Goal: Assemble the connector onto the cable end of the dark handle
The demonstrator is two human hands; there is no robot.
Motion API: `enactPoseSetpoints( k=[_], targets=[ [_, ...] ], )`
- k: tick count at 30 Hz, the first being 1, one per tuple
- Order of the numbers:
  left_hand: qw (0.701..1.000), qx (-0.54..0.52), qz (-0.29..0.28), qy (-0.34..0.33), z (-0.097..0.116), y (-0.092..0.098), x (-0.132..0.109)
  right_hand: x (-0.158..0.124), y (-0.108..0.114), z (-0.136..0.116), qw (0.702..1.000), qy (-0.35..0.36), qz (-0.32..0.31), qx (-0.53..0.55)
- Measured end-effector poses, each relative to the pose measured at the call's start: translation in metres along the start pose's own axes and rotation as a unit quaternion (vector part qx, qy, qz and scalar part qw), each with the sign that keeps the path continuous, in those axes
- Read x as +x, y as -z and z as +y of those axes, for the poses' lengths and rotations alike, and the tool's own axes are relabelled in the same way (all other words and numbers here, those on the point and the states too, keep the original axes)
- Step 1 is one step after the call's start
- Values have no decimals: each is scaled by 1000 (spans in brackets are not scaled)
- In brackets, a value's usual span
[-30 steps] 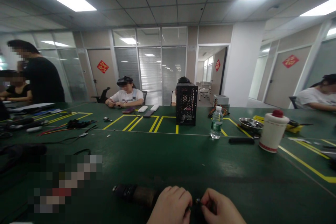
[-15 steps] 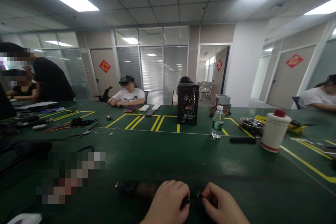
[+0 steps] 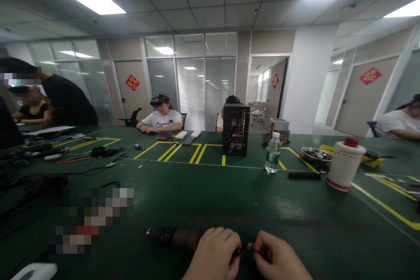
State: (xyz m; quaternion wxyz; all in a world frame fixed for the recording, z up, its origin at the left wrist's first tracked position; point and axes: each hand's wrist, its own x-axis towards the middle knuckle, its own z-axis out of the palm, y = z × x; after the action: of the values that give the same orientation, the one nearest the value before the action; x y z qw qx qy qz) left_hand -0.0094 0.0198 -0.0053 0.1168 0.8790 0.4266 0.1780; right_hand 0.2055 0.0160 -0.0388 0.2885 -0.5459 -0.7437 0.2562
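Observation:
A dark cylindrical hand tool (image 3: 182, 238) with a brownish body and a small metal tip at its left end lies across the near part of the table. My left hand (image 3: 218, 251) is closed around its right end, and a bit of black shows by the thumb. Just to the right, my right hand (image 3: 275, 253) pinches a small dark piece with a shiny metal end (image 3: 250, 246), possibly a plug. A narrow gap separates this piece from my left hand. Most of the piece is hidden by my fingers.
Ahead stands a black computer case (image 3: 235, 130). A water bottle (image 3: 272, 153), a white canister with a red lid (image 3: 346, 165) and a metal bowl (image 3: 316, 156) stand to the right. Cables (image 3: 98, 153) lie left, with a white object (image 3: 37, 271) near. Several people sit or stand around.
The whole view has shifted slightly. Both hands stay close together in nearly the same pose, and the metal end in my right hand shows a little more clearly.

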Motion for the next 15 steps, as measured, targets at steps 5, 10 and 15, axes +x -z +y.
enactPoseSetpoints(
  k=[5, 10, 15],
  targets=[
    [1000, -1, 8, 11, 1, -1, 0, -4, 0, -4, 999, -2, 2, -52],
    [1000, -15, 23, 2, 4, 0, -4, -8, 2, -13, 997, -8, 5, -80],
    [999, -28, 38, -7, 4, 3, -6, -12, 6, -25, 994, -31, 9, -102]
  ],
)
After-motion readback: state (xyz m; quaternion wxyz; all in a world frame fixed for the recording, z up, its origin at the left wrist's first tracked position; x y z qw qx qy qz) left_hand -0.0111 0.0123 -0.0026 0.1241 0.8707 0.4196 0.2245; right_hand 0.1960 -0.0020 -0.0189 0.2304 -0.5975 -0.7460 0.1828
